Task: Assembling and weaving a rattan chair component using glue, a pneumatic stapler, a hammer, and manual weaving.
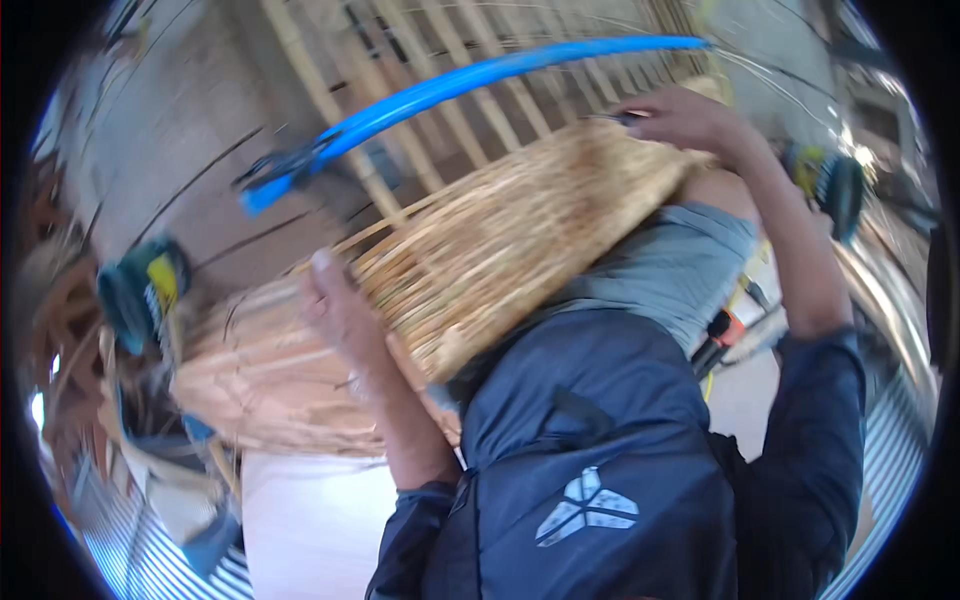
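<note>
The pale woven rattan basket frame [500, 250] is held up between 2 hands, above the lap. The left hand [345, 310] is pressed against its lower edge, fingers together. At the upper rim, the right hand [680, 118] is curled, whether pinching cannot be told. With so light a grip, the frame could be let slip or twisted.

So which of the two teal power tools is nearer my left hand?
The teal and yellow tool at the left edge, beside the left hand on the woven cane piece; the other tool sits far right.

Straw-yellow woven basket [500, 240], blue hose [480, 75]
</note>
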### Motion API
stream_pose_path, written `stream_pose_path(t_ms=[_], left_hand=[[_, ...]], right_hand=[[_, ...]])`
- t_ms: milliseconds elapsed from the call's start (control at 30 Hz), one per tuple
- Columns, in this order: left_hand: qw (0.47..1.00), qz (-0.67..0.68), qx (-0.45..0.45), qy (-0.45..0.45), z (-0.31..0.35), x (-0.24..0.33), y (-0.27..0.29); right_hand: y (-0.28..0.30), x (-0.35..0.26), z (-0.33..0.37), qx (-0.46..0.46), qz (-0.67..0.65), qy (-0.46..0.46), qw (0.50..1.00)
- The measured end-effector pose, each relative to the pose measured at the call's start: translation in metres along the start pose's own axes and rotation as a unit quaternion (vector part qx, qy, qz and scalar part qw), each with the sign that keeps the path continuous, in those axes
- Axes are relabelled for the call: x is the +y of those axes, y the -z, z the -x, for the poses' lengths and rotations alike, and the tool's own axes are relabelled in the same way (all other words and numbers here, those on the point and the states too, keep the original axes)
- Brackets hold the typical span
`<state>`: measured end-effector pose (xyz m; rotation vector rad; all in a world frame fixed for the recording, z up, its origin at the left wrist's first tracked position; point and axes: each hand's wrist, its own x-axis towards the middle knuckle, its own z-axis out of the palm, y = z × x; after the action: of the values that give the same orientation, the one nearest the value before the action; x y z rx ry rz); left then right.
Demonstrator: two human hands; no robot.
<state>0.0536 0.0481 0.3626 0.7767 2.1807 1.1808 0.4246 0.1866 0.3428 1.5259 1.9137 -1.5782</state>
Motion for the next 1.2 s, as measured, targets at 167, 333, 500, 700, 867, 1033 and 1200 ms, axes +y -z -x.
stream_pose_path(t_ms=[167,333,500,700,867,1033,1200], left_hand=[[0.996,0.084,-0.005,-0.016,0.001,-0.018,0.018],[0.998,0.050,0.007,-0.046,0.007,-0.017,0.035],[0.995,0.099,0.007,-0.020,0.001,-0.025,0.038],[0.972,0.227,-0.045,0.047,-0.003,-0.040,0.048],[0.968,0.242,-0.066,-0.009,-0.002,-0.048,0.055],[0.968,0.238,-0.065,-0.054,-0.006,-0.063,0.064],[0.971,0.232,-0.057,-0.027,-0.006,-0.054,0.054]], right_hand=[[-0.006,-0.032,0.018,-0.009,0.007,-0.087,0.996],[-0.025,-0.045,0.018,0.016,-0.033,-0.052,0.998],[-0.017,-0.075,0.026,0.138,-0.085,-0.016,0.987],[-0.075,-0.178,0.024,0.081,-0.251,0.028,0.964],[-0.114,-0.199,0.005,-0.018,-0.189,0.064,0.980],[-0.129,-0.217,0.012,-0.012,-0.156,0.021,0.987],[-0.109,-0.205,0.025,-0.001,-0.215,0.015,0.976]])
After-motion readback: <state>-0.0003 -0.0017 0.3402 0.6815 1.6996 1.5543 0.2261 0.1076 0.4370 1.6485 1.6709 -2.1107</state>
